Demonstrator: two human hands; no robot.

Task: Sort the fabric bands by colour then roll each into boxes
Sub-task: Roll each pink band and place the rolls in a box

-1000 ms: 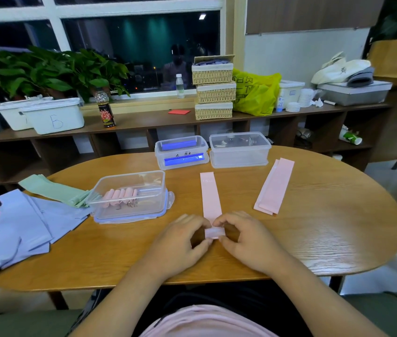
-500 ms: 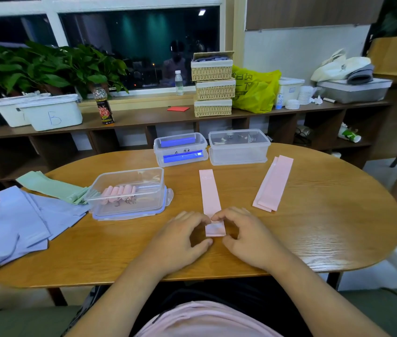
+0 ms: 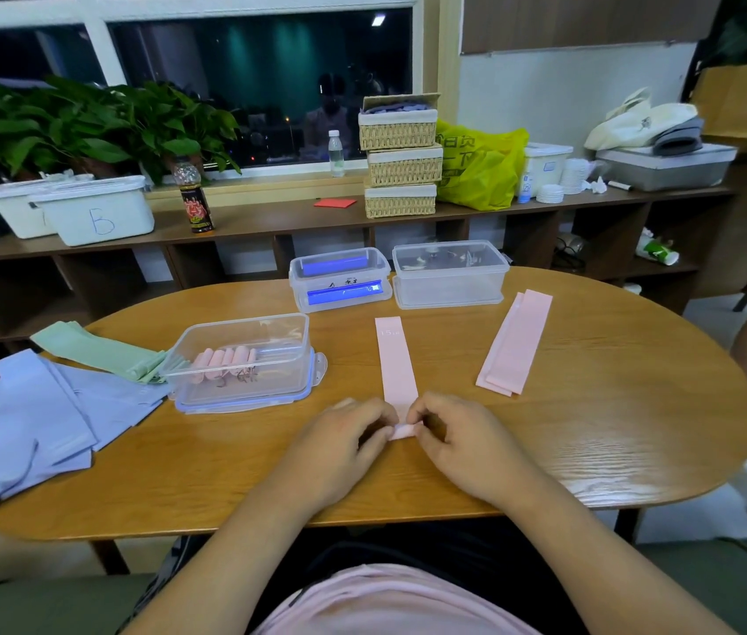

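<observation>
Pink fabric band, a long flat strip, lies lengthwise on the oval wooden counter just right of the open clear plastic box that holds a row of pink rolls. The band's near end is already curled into a small roll. Left hand and right hand each pinch that roll from their own side, fingers curled; thumb placement not visible. My read: thin, soft, light, no stiffness, likely a bit springy, so the roll loosens if let go. Hold it at both side edges and feed evenly, or it will telescope. The far end lies free, pointing past the box toward two lidded plastic containers behind it. The flat pink stack sits further right of the box, apart from the strip, with wood showing between. The box's right wall is near the left hand, so the drop-in path is short. Green bands butt against the box's left side, lilac bands beyond. The counter's near edge is under the wrists, so a dropped roll could go over.
</observation>
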